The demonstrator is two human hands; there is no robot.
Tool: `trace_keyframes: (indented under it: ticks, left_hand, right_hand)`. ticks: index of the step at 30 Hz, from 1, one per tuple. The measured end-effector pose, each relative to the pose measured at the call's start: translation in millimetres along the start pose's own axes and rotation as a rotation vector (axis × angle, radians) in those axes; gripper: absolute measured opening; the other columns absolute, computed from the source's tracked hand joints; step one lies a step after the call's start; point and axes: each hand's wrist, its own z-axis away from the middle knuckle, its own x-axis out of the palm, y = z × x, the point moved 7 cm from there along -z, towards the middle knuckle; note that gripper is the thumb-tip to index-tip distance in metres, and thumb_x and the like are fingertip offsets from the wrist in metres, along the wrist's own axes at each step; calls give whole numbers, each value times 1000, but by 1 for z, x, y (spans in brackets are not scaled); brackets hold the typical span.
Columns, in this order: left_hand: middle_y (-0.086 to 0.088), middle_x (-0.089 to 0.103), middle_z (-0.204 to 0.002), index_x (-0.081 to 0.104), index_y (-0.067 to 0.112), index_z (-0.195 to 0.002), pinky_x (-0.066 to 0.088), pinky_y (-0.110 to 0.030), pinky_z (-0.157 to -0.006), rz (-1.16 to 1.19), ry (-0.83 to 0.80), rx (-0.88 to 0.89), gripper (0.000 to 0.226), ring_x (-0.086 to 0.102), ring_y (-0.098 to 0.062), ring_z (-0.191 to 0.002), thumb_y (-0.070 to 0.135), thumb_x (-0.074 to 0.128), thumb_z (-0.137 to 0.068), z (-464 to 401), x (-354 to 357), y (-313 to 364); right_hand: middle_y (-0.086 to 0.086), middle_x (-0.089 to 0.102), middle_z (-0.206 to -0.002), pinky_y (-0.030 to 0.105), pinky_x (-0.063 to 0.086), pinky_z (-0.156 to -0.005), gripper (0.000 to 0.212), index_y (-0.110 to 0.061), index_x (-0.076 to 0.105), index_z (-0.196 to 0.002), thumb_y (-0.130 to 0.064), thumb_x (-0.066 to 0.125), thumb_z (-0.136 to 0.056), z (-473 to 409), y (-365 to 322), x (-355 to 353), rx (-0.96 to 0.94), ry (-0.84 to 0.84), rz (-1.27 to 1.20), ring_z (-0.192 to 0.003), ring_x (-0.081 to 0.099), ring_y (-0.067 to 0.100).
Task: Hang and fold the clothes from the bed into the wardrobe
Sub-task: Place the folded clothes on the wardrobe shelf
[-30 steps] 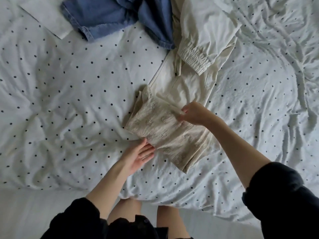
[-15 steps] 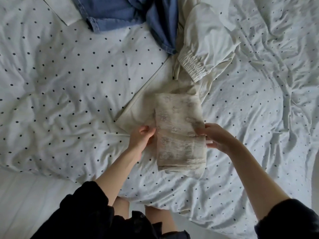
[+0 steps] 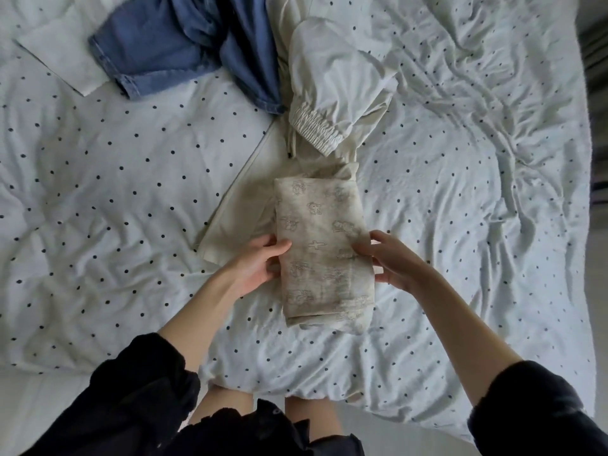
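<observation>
Left hand (image 3: 255, 266) gripped the left long edge of the folded printed cloth (image 3: 320, 248), thumb on top, fingers curled under. Right hand (image 3: 390, 261) pinched the opposite long edge, thumb on the top face, fingers below. Cloth sat squarely between the two hands, both equally near, each at roughly mid-length of its side. Long axis ran away from the person, near short end toward the bed edge, far short end toward the cream trousers (image 3: 332, 93). Cloth lay on or just off the spotted bedsheet (image 3: 131, 199), which one could not be told; its far left part overlapped a flat cream garment (image 3: 243, 205) underneath. Blue denim piece (image 3: 171, 44) lay well apart at the top, touching the cream trousers, with a white fabric corner (image 3: 62, 57) beside it. Judged: fold looked finished, next move likely a two-handed lift straight up, then a carry to the wardrobe, not in view. Risk: layers slipping open at the near end, where loose edges showed
</observation>
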Motion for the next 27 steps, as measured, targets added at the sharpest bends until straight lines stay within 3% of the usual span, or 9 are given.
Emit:
trace_keyframes:
  ticks: [4, 7, 8, 12, 14, 16, 21, 27]
  left_hand:
    - [-10, 67, -103, 59, 8, -116, 56, -34, -69, -118, -56, 42, 27, 66, -23, -85, 7, 58, -89, 21, 22, 16]
    - [-10, 67, -103, 60, 9, -113, 57, -34, -69, -272, -130, 71, 26, 66, -23, -84, 5, 59, -87, 37, 55, 34]
    - [-10, 67, -102, 60, 9, -112, 56, -33, -70, -323, -162, 77, 25, 66, -22, -84, 4, 59, -87, 41, 68, 35]
    - [-6, 68, -90, 60, 9, -108, 51, -29, -70, -545, -301, 114, 23, 64, -17, -74, 1, 59, -86, 67, 134, 33]
    - [-6, 68, -89, 60, 9, -105, 52, -30, -70, -630, -398, 103, 20, 64, -17, -73, 2, 59, -87, 82, 172, 18]
    - [-6, 67, -88, 60, 10, -104, 54, -29, -66, -724, -510, 86, 17, 65, -17, -72, 4, 58, -88, 100, 212, -8]
    - [-3, 69, -89, 59, 13, -107, 55, -29, -62, -958, -804, 79, 17, 68, -12, -72, 8, 57, -91, 171, 318, -108]
    - [-6, 69, -94, 60, 15, -106, 55, -38, -73, -1147, -1200, -10, 17, 66, -14, -80, 9, 59, -90, 300, 425, -281]
  right_hand:
    - [6, 66, -107, 41, 53, -80, 23, -15, 58, -114, -18, 61, -91, 40, -1, -17, -63, 70, -107, -95, 63, 20]
    - [3, 67, -96, 39, 51, -79, 5, -19, 57, -91, -16, 61, -91, 88, 11, -36, -124, 170, -241, -89, 63, 17]
    - [1, 66, -93, 37, 49, -77, 9, -19, 55, -86, -15, 61, -91, 103, 20, -41, -142, 207, -301, -86, 62, 14]
    - [4, 62, -94, 37, 48, -76, 9, -18, 54, -88, -11, 60, -90, 169, 73, -58, -174, 352, -546, -88, 59, 16]
    - [6, 62, -96, 35, 50, -74, 9, -14, 57, -99, -10, 59, -90, 203, 105, -65, -192, 411, -627, -89, 59, 19]
    - [6, 64, -100, 35, 52, -74, 21, -12, 58, -110, -12, 60, -89, 241, 143, -74, -200, 495, -716, -91, 61, 19]
    - [4, 66, -103, 38, 51, -81, 18, -17, 61, -105, -13, 61, -88, 360, 262, -88, -236, 752, -946, -92, 63, 18]
    - [-1, 65, -94, 35, 48, -79, 14, -18, 59, -101, -10, 58, -90, 530, 418, -70, -221, 1153, -1107, -88, 61, 15]
